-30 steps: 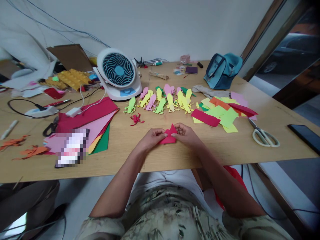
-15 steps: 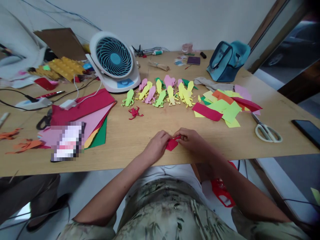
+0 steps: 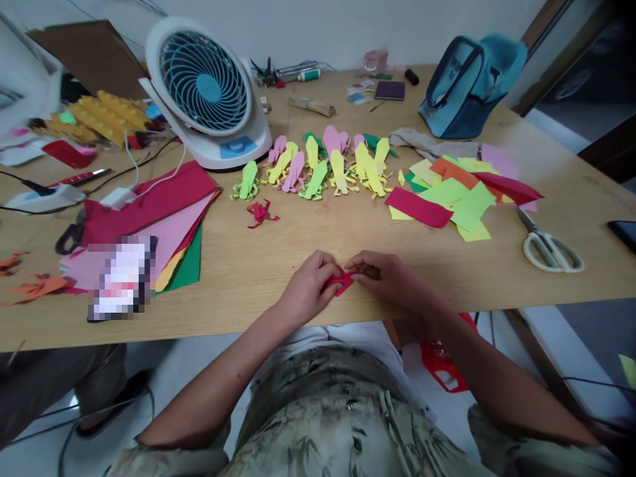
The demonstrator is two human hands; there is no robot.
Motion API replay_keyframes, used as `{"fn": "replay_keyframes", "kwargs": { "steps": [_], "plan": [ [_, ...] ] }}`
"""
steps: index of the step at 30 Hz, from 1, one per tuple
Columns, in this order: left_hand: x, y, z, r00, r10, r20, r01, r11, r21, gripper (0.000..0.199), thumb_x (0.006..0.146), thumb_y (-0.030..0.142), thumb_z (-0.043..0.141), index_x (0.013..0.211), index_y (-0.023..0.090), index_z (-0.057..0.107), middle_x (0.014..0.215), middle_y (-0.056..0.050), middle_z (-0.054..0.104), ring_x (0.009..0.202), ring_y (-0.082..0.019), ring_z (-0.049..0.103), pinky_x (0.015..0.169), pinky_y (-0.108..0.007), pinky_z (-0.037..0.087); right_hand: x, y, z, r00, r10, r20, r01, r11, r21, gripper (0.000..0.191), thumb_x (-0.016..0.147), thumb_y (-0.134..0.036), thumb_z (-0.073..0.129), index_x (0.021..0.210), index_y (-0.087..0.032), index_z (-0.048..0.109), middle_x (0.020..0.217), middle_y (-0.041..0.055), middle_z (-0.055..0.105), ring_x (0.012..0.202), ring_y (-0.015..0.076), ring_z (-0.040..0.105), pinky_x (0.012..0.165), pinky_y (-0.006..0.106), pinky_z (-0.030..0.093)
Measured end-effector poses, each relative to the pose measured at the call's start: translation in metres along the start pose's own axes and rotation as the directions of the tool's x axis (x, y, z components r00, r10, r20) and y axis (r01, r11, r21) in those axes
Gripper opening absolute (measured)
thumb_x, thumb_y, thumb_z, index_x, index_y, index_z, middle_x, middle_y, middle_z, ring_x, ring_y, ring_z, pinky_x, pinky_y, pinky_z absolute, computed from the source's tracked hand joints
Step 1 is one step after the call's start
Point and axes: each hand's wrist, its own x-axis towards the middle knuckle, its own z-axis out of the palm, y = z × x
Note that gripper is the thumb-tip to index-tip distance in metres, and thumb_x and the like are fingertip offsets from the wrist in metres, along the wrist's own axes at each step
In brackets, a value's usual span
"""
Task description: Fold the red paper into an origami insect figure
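Observation:
Close to the front edge of the table, a small folded piece of red paper [image 3: 342, 282] is pinched between both hands. My left hand [image 3: 309, 286] grips its left side with thumb and fingers, covering part of it. On the other side, my right hand [image 3: 382, 275] is closed on the paper's right corner. A finished-looking red folded paper figure [image 3: 262, 213] with thin legs lies farther up the table. Behind it stand several paper figures in yellow, pink and green, such as a yellow one [image 3: 340, 173].
Left are a fan [image 3: 218, 142], a stack of coloured paper [image 3: 149, 205], a phone [image 3: 123, 278] and orange paper figures [image 3: 42, 286]. Right are loose paper pieces [image 3: 447, 199], white-handled scissors [image 3: 551, 250] and a blue bag [image 3: 464, 93]. A person's leg [image 3: 64, 387] shows below the table.
The left thumb now presses on the near side of the red paper, which looks more bent between the fingers. The view has shifted slightly, moving the background things outward and upward.

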Motion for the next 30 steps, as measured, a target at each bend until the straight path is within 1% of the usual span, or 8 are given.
{"fn": "replay_keyframes", "kwargs": {
  "steps": [3, 6, 9, 15, 19, 23, 26, 30],
  "plan": [
    [0.000, -0.003, 0.001, 0.999, 0.029, 0.024, -0.029, 1.000, -0.011, 0.007, 0.094, 0.017, 0.059, 0.096, 0.017, 0.065, 0.102, -0.008, 0.062, 0.095, -0.019, 0.059, 0.082, -0.030, 0.048, 0.000, -0.004, 0.002, 0.999, -0.040, 0.015, 0.041, 0.999, -0.036, 0.020, 0.083, -0.016, 0.060, 0.099, -0.021, 0.070, 0.088, 0.0030, 0.069, 0.074, 0.0156, 0.060, 0.068, 0.029, 0.044],
    [0.002, -0.006, -0.002, 0.997, 0.057, 0.059, -0.058, 0.998, 0.022, 0.006, 0.095, 0.019, 0.058, 0.093, 0.017, 0.064, 0.097, -0.007, 0.063, 0.090, -0.018, 0.059, 0.080, -0.029, 0.048, -0.002, -0.009, 0.005, 0.994, -0.101, 0.029, 0.104, 0.982, -0.159, 0.013, 0.084, -0.014, 0.061, 0.091, -0.021, 0.068, 0.085, 0.0039, 0.066, 0.079, 0.0179, 0.060, 0.074, 0.032, 0.044],
    [0.004, -0.008, -0.006, 0.994, 0.074, 0.086, -0.079, 0.995, 0.062, 0.009, 0.096, 0.020, 0.058, 0.091, 0.016, 0.063, 0.095, -0.006, 0.063, 0.087, -0.017, 0.060, 0.078, -0.028, 0.048, -0.005, -0.012, 0.009, 0.987, -0.158, 0.033, 0.161, 0.952, -0.260, 0.011, 0.087, -0.011, 0.060, 0.089, -0.020, 0.065, 0.088, 0.0057, 0.065, 0.086, 0.0199, 0.059, 0.077, 0.033, 0.044],
    [0.002, -0.011, -0.011, 0.976, 0.184, 0.118, -0.196, 0.975, 0.102, 0.019, 0.100, 0.020, 0.050, 0.094, 0.015, 0.067, 0.100, -0.009, 0.067, 0.097, -0.018, 0.063, 0.084, -0.030, 0.052, -0.021, -0.014, 0.016, 0.974, -0.228, 0.018, 0.216, 0.893, -0.395, 0.010, 0.092, -0.011, 0.057, 0.095, -0.019, 0.062, 0.096, 0.0074, 0.066, 0.092, 0.0210, 0.059, 0.082, 0.034, 0.045],
    [-0.002, -0.013, -0.014, 0.942, 0.310, 0.126, -0.328, 0.931, 0.163, 0.023, 0.102, 0.020, 0.047, 0.101, 0.015, 0.069, 0.113, -0.011, 0.070, 0.108, -0.019, 0.064, 0.092, -0.033, 0.053, -0.031, -0.018, 0.025, 0.955, -0.294, -0.025, 0.232, 0.801, -0.551, 0.008, 0.095, -0.017, 0.057, 0.098, -0.018, 0.064, 0.098, 0.0081, 0.070, 0.090, 0.0219, 0.060, 0.083, 0.036, 0.045],
    [-0.011, -0.012, -0.017, 0.897, 0.396, 0.196, -0.439, 0.847, 0.299, 0.024, 0.101, 0.017, 0.049, 0.118, 0.011, 0.065, 0.117, -0.013, 0.071, 0.108, -0.021, 0.064, 0.096, -0.036, 0.053, -0.036, -0.020, 0.031, 0.917, -0.399, -0.018, 0.276, 0.667, -0.692, 0.014, 0.097, -0.013, 0.052, 0.098, -0.016, 0.066, 0.097, 0.0092, 0.071, 0.087, 0.0217, 0.061, 0.083, 0.036, 0.045],
    [-0.020, -0.006, -0.014, 0.892, 0.383, 0.239, -0.450, 0.796, 0.404, 0.032, 0.100, 0.015, 0.050, 0.129, 0.006, 0.059, 0.123, -0.017, 0.069, 0.114, -0.024, 0.063, 0.100, -0.039, 0.052, -0.036, -0.019, 0.029, 0.901, -0.434, 0.019, 0.319, 0.632, -0.706, 0.016, 0.097, -0.011, 0.050, 0.098, -0.014, 0.066, 0.100, 0.0105, 0.072, 0.089, 0.0220, 0.062, 0.083, 0.035, 0.047],
    [-0.031, 0.008, -0.004, 0.933, 0.271, 0.238, -0.359, 0.758, 0.544, 0.037, 0.100, 0.021, 0.052, 0.129, -0.001, 0.058, 0.129, -0.024, 0.065, 0.120, -0.028, 0.062, 0.099, -0.041, 0.053, -0.035, -0.016, 0.022, 0.897, -0.439, 0.056, 0.355, 0.638, -0.683, 0.019, 0.098, -0.010, 0.047, 0.102, -0.012, 0.066, 0.103, 0.0119, 0.071, 0.093, 0.0219, 0.063, 0.087, 0.036, 0.048]
  ]
}}
